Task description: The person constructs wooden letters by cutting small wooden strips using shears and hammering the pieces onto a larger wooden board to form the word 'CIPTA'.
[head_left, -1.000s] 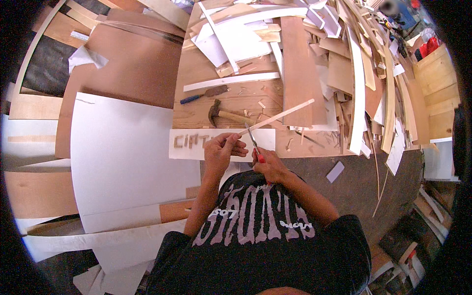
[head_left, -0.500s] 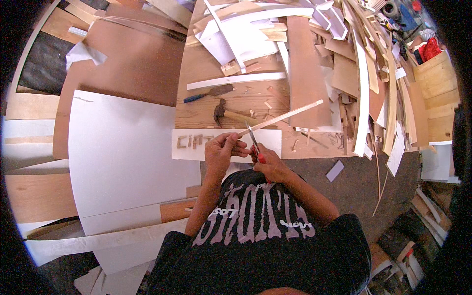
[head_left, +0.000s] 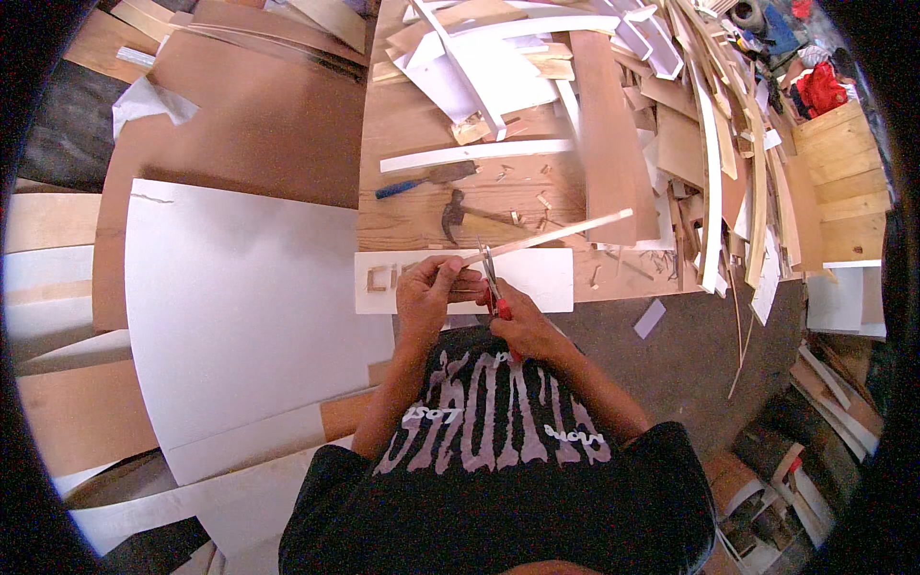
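Note:
Pinched in my left hand [head_left: 427,290] is a thin pale wooden strip [head_left: 585,226], its long end reaching out to the right. My right hand [head_left: 522,326] is closed on the red handles of a pair of scissors [head_left: 489,268]. The blades point away from me and cross the strip just right of my left fingers; I cannot tell whether they bite into it. Beneath both hands lies a white board [head_left: 551,286] at the table's near edge. Small brown wooden letters [head_left: 379,279] sit on its left part, partly hidden by my left hand.
Beyond the board lie a hammer [head_left: 454,216], a blue-handled flat-bladed tool [head_left: 407,186] and small wood chips. Offcuts and long strips [head_left: 711,192] are piled at the right. A large white sheet [head_left: 259,316] and a brown panel [head_left: 259,115] lie at the left.
My view has shifted slightly, moving the table rightward in the picture. My left hand now covers more of the letters. Both hands keep their hold on the strip and scissors.

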Available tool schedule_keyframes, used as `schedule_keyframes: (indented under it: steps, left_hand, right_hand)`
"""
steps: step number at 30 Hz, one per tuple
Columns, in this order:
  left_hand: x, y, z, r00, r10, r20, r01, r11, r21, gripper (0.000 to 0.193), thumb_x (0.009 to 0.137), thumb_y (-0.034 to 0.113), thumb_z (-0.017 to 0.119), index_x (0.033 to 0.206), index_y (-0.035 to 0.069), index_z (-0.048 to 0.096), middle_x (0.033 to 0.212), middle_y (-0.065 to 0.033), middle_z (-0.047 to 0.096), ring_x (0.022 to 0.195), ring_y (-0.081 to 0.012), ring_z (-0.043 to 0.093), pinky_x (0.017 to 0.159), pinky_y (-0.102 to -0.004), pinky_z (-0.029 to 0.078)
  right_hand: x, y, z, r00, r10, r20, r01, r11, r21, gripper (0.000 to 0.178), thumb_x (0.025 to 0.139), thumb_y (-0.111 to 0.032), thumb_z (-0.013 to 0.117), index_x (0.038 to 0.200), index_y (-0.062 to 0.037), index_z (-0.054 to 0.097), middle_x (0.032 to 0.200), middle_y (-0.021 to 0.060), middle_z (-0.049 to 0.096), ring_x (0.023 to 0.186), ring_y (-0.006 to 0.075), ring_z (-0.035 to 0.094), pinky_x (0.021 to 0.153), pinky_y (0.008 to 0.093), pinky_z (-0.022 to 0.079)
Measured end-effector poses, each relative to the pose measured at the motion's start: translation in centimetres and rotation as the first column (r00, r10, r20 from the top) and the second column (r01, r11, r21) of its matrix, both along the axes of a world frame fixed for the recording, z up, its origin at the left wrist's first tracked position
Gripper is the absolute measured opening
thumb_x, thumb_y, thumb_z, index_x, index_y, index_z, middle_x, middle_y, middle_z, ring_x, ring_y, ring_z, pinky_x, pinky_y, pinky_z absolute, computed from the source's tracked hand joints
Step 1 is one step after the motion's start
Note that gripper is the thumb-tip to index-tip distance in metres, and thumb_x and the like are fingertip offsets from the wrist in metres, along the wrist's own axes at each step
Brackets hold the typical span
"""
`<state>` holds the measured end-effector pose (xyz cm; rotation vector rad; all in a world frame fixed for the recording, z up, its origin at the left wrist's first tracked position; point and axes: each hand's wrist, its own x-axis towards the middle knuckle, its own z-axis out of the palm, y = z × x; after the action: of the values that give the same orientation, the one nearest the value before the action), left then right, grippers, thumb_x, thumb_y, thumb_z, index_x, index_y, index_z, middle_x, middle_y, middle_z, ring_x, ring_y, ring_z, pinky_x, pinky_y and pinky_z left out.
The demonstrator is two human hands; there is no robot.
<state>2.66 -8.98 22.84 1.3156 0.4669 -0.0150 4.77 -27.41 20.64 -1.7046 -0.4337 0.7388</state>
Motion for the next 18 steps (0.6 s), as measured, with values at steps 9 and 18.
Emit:
schedule_keyframes:
  steps: [9,18]
  left_hand:
    - [-1.2,3.7,1.4,0.997,0.031,0.071,-0.022,0.993,-0.119,0.029,0.106,0.022,0.05,0.106,-0.006,0.057,0.104,-0.0223,0.07,0.097,-0.0322,0.073,0.071,-0.0412,0.066]
    - [-3.8,6.5,-5.9,0.976,-0.107,-0.192,0.018,0.908,-0.418,0.037,0.106,0.027,0.051,0.117,-0.006,0.061,0.106,-0.0179,0.071,0.1,-0.0291,0.072,0.081,-0.0379,0.064]
  right_hand:
    - [-3.2,4.3,0.2,0.983,-0.091,0.158,0.101,0.993,-0.057,0.062,0.073,-0.007,0.055,0.134,0.0007,0.046,0.114,0.0198,0.06,0.109,0.0338,0.058,0.099,0.0404,0.044]
    - [-5.8,5.8,-2.9,0.989,-0.136,0.062,0.148,0.952,-0.268,0.047,0.081,-0.018,0.063,0.124,-0.0023,0.05,0.1,0.0186,0.061,0.096,0.039,0.061,0.088,0.0449,0.049]
